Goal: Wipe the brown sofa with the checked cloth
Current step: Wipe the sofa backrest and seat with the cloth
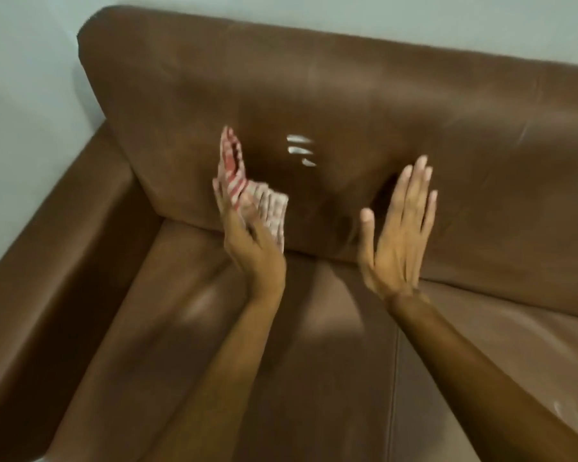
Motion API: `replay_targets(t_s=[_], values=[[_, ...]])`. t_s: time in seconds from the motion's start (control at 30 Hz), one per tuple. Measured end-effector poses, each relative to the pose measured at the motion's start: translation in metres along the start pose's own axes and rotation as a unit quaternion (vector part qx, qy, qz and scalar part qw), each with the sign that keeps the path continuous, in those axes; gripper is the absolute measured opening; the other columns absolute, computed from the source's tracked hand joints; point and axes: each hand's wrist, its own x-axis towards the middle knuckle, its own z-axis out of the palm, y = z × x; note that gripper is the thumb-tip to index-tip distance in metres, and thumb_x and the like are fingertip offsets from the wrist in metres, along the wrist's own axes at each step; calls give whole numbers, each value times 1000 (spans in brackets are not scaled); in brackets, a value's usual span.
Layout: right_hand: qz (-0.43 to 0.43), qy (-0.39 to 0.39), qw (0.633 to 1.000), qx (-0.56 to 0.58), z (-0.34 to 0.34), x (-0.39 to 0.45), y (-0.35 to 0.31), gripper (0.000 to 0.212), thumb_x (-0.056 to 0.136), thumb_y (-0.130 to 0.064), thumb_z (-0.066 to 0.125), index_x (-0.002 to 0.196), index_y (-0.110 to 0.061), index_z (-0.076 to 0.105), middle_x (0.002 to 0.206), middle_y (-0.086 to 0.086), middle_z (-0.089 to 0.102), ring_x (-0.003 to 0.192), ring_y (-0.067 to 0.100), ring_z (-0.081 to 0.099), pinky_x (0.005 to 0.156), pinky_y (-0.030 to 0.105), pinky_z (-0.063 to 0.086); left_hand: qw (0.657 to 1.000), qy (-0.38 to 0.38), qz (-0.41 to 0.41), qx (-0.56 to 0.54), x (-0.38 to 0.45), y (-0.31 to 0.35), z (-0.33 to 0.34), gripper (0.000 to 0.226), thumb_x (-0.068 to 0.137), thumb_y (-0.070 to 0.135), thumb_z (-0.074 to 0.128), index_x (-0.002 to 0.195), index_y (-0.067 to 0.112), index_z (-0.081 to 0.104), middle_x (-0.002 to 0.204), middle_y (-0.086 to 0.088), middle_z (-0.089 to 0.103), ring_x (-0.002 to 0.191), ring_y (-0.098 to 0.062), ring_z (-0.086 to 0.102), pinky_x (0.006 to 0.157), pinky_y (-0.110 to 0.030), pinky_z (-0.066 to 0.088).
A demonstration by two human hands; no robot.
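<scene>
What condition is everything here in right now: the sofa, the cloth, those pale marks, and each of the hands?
Brown sofa: unoccupied, leather creased, pale smears on the right seat cushion.
White marks: three short streaks on the backrest, not yet wiped.
Checked cloth: bunched, held in the left hand, blurred.
Left hand: raised near the backrest, grip closed on the cloth.
Right hand: open, fingers straight, holding nothing.

The sofa was brown leather with a dull sheen, darker in the shadowed seat and along the armrest. Three short white streaks marked its backrest. The cloth was checked in red and white, its pattern blurred. The wall behind was a pale grey-green.
</scene>
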Motion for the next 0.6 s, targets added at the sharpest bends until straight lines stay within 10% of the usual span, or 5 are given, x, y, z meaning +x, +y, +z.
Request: replay_targets(t_s=[0.2,0.4,0.6], values=[[-6,108,982,-154,43,45,33,85,115,-47,38,174,0,-1,173,33,18,171,20,-28,142,46,-12,867,-152,385,277,55,-22,86,56,112,47,29,163,25,35,175,-10,29,168,-37,3,137,-50,-1],[-45,139,976,-159,59,46,41,87,113,-53,28,174,-9,-15,184,8,-27,173,22,-23,142,45,-11,828,-170,391,365,68,-80,50,56,115,45,18,169,33,6,178,15,-22,166,-19,-23,135,-44,-16],[-62,159,974,-151,64,49,45,83,114,-53,22,175,-9,-13,184,6,-25,174,22,-20,142,44,-10,857,-84,386,330,77,-45,102,63,114,45,24,171,27,3,180,8,-13,168,-27,-14,135,-52,-8]])
